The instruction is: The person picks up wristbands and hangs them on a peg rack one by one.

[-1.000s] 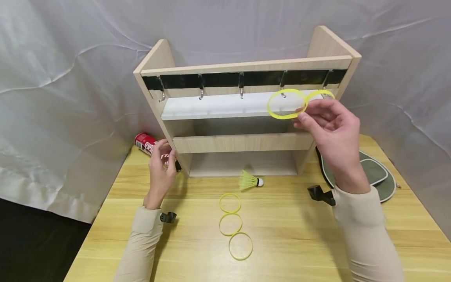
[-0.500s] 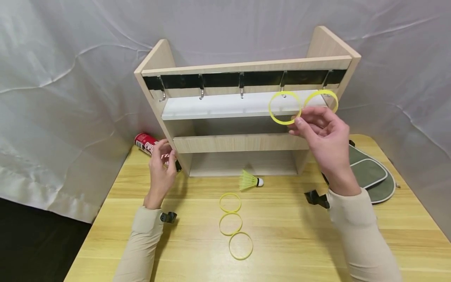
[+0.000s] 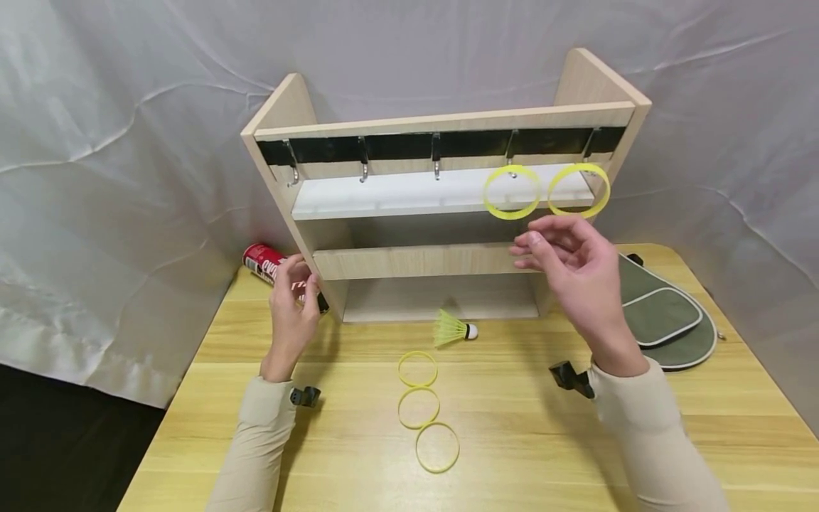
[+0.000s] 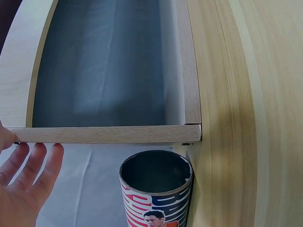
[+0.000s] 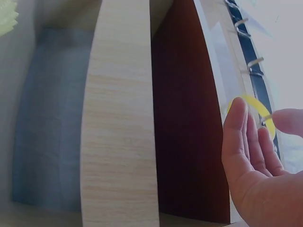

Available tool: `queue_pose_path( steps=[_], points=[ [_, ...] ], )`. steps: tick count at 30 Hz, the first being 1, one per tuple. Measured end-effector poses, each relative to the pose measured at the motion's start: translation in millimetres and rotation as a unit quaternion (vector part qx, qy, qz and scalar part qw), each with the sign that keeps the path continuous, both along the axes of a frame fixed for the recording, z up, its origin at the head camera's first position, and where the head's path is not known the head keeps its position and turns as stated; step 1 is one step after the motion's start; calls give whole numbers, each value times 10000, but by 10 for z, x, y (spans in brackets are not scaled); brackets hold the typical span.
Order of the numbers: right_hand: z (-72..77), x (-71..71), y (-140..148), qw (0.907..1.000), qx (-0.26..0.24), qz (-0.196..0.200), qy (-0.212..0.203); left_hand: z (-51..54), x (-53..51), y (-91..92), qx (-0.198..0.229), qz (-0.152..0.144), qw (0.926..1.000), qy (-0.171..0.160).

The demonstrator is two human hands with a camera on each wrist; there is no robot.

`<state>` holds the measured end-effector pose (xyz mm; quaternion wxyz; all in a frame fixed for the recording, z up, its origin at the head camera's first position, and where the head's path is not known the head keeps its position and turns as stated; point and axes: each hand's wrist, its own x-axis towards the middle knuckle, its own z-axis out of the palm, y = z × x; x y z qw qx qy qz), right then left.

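Observation:
My left hand [image 3: 294,309] grips the left side panel of the wooden shelf [image 3: 441,261], thumb and fingers on either side; the left wrist view shows fingertips [image 4: 56,153] against the panel's outer face. Two yellow rings hang from the rightmost hooks: one ring [image 3: 508,215] on the fourth hook and another ring [image 3: 606,195] on the fifth. Just below them my right hand [image 3: 579,274] holds nothing, its fingers loosely bent and thumb apart. In the right wrist view a yellow ring [image 5: 258,105] shows behind the fingers. Three more rings [image 3: 417,449] lie in a column on the table.
A yellow shuttlecock [image 3: 451,329] lies before the shelf. Left of the shelf lies a red shuttlecock tube [image 3: 262,262], its mouth visible in the left wrist view. A green racket bag [image 3: 678,327] lies at right. Several hooks [image 3: 437,169] line the black strip.
The right hand has let go of the ring, which now hangs from the fourth hook, and has drawn down and left from it. The left hand has stayed on the shelf.

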<state>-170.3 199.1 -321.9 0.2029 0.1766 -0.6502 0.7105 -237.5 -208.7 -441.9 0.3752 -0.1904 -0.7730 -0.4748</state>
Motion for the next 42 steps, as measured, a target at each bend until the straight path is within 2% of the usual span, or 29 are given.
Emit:
queue_pose_path(
  steps=[5, 11, 17, 24, 28, 33, 37, 42],
  points=[
    [-99, 44, -50, 9999, 122, 117, -27, 13, -1, 2, -7, -27, 10000, 0],
    [-255, 77, -141, 9980, 471, 172, -374, 11, 10, 0, 21, -39, 10000, -43],
    [-486, 87, -240, 9921, 1032, 337, -632, -2, 25, 4, 65, -58, 9999, -85],
    [-709, 111, -360, 9837, 1353, 745, -916, 8, 19, 1, 57, -79, 9999, -134],
    [-803, 169, -442, 9722, 1607, 1021, -1363, 2, 8, -7, 64, -58, 9999, -130],
    [-953, 290, -537, 9498, 2012, 1449, -1906, -7, 4, -13, 66, -51, 9998, -177],
    [-1087, 378, -570, 9340, 2445, 1692, -1981, -17, 2, -19, 61, -47, 9998, -182],
    [-1203, 452, -588, 9209, 2850, 1818, -1942, -6, 4, -23, 43, -43, 9998, -171]
  ],
)
